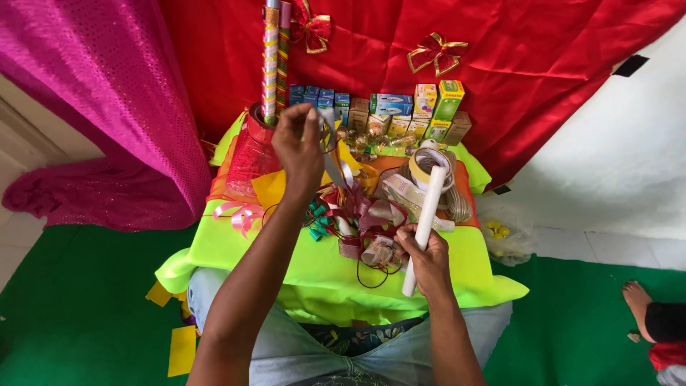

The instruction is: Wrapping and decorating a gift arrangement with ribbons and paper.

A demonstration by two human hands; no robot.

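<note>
A white paper roll [424, 223] is gripped low in the right hand [427, 259], its long axis slanting up and away, while scissors [330, 146] (blades pointing down) are clasped in the raised left hand [299, 146] above the ribbon-strewn surface [236, 250].

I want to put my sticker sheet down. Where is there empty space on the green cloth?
The green cloth is bare at its near left, below the pink bow. A smaller patch lies right of the white roll. The ribbon heap and boxes are crowded.
</note>
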